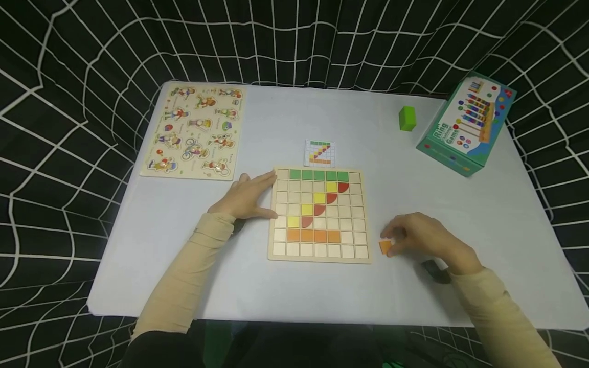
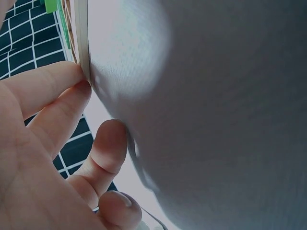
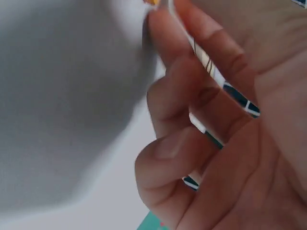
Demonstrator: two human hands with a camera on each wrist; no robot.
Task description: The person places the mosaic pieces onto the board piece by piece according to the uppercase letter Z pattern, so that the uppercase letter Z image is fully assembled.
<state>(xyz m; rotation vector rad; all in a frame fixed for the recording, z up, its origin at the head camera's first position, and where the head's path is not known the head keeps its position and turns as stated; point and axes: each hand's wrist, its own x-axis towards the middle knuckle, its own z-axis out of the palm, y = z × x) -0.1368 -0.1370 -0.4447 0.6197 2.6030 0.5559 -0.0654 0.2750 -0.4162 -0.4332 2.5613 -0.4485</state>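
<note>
A wooden grid board [image 1: 306, 249] lies in the middle of the table. On it a row of green tiles [image 1: 319, 175] runs along the top, yellow squares [image 1: 307, 209] and red quarter-round pieces [image 1: 319, 210] step down diagonally, and orange tiles [image 1: 320, 236] line a lower row. With thumb and fingers spread, my left hand [image 1: 244, 197] touches the board's left edge; the left wrist view shows its fingertips against the side. To the right of the board, my right hand [image 1: 416, 235] pinches an orange square tile [image 1: 385, 247] between thumb and finger, low over the table.
Above the board lies a small pattern card [image 1: 320, 153] with the same kind of figure. A wooden peg puzzle [image 1: 193, 130] sits at the back left. At the back right are a green block [image 1: 407, 118] and a green game box [image 1: 467, 122]. Netting surrounds the white table [image 1: 359, 296].
</note>
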